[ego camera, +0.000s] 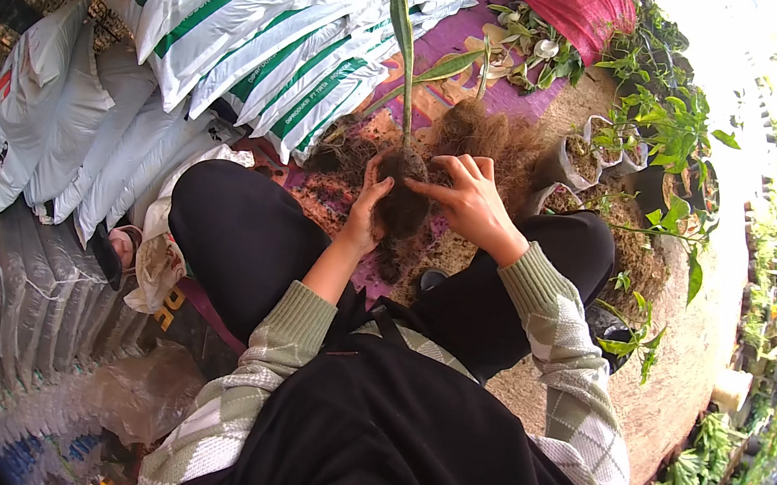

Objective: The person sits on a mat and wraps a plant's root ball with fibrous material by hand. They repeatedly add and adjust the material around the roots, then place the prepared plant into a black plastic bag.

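Observation:
A snake plant [411, 71] stands upright before me, its long leaf rising from a dark clump of roots and soil [404, 204]. My left hand [367, 203] is wrapped around the left side of this clump and holds it. On the other side, the fingertips of my right hand [470, 198] reach the clump's upper right edge. Whether they pinch any roots cannot be made out. Just beyond my hands, a second snake plant leaf [446, 68] leans to the right. Brown fibrous roots [478, 133] are heaped behind my right hand.
White sacks with green stripes [241, 21] are stacked at the upper left. Purple sheeting [522, 99] with loose soil lies ahead. Plants in white grow bags [577, 156] stand at the right, near a red sack [577, 7]. Clear plastic packs [26, 292] line the left.

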A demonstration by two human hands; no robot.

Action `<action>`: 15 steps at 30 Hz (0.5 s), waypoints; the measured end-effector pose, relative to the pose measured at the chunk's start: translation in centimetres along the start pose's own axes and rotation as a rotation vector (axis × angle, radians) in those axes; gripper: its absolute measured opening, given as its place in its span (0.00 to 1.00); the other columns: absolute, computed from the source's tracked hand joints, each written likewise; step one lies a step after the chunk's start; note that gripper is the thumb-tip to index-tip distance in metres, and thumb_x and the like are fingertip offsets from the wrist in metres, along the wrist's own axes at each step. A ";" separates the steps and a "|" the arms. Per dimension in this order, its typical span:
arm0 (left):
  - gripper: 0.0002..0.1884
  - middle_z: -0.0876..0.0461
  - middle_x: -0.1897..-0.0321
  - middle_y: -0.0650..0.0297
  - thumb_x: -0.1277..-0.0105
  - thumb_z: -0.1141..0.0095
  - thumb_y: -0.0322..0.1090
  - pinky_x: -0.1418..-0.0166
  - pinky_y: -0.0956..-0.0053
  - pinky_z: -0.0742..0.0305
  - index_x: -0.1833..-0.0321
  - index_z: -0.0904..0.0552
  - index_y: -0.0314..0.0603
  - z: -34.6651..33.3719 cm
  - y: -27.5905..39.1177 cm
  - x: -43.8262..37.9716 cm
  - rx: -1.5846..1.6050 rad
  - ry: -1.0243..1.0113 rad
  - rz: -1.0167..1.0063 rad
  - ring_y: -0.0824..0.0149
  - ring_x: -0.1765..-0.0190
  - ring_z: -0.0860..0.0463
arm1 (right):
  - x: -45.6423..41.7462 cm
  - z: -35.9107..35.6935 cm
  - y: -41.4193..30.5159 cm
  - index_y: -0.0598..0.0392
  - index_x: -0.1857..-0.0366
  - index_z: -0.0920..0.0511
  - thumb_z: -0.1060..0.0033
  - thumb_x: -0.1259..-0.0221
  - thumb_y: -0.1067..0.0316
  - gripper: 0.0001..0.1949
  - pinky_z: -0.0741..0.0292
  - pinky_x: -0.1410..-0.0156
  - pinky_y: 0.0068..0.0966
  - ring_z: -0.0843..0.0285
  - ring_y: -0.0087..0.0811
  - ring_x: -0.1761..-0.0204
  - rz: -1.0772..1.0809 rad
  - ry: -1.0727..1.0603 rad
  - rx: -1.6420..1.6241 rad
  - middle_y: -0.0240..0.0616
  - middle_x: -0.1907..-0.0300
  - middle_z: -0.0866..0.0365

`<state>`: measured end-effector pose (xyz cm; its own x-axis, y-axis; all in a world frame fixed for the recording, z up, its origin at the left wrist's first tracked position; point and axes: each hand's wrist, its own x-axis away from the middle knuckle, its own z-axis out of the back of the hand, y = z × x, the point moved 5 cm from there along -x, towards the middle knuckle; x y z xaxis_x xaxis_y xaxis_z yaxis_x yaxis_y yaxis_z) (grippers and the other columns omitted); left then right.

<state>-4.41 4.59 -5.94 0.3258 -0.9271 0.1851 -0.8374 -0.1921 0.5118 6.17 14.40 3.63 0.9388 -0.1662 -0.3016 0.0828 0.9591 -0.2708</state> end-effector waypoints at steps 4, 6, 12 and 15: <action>0.25 0.28 0.38 0.56 0.27 0.54 0.35 0.35 0.63 0.26 0.29 0.40 0.48 -1.2 0.7 0.5 -0.048 -0.006 -0.057 0.61 0.37 0.24 | -0.2 0.5 -0.2 0.32 0.47 0.16 0.41 0.58 0.78 0.30 0.40 0.39 0.39 0.31 0.34 0.45 0.000 0.001 -0.002 0.33 0.45 0.26; 0.24 0.28 0.38 0.56 0.27 0.54 0.35 0.35 0.63 0.26 0.29 0.39 0.48 -1.1 0.8 0.4 -0.056 0.021 -0.048 0.60 0.37 0.24 | -0.3 0.9 -0.4 0.33 0.49 0.16 0.41 0.58 0.78 0.29 0.40 0.39 0.39 0.31 0.34 0.44 0.005 0.054 -0.034 0.33 0.44 0.26; 0.25 0.29 0.37 0.57 0.26 0.55 0.37 0.33 0.62 0.28 0.28 0.40 0.49 -1.4 1.4 0.7 -0.007 -0.052 -0.065 0.61 0.36 0.26 | -0.2 1.2 0.2 0.32 0.52 0.15 0.38 0.57 0.77 0.26 0.39 0.38 0.39 0.29 0.36 0.43 -0.009 0.180 -0.058 0.33 0.44 0.25; 0.25 0.29 0.36 0.58 0.26 0.55 0.37 0.33 0.62 0.29 0.28 0.40 0.48 -1.8 1.7 0.9 0.002 -0.060 -0.079 0.61 0.35 0.27 | -0.2 1.5 -0.3 0.33 0.53 0.15 0.38 0.59 0.77 0.26 0.38 0.38 0.39 0.29 0.36 0.42 0.075 0.133 -0.034 0.33 0.43 0.25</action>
<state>-4.76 4.06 -3.39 0.3639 -0.9267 0.0942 -0.8114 -0.2657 0.5207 6.47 14.47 5.15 0.8892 -0.1258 -0.4399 0.0008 0.9619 -0.2733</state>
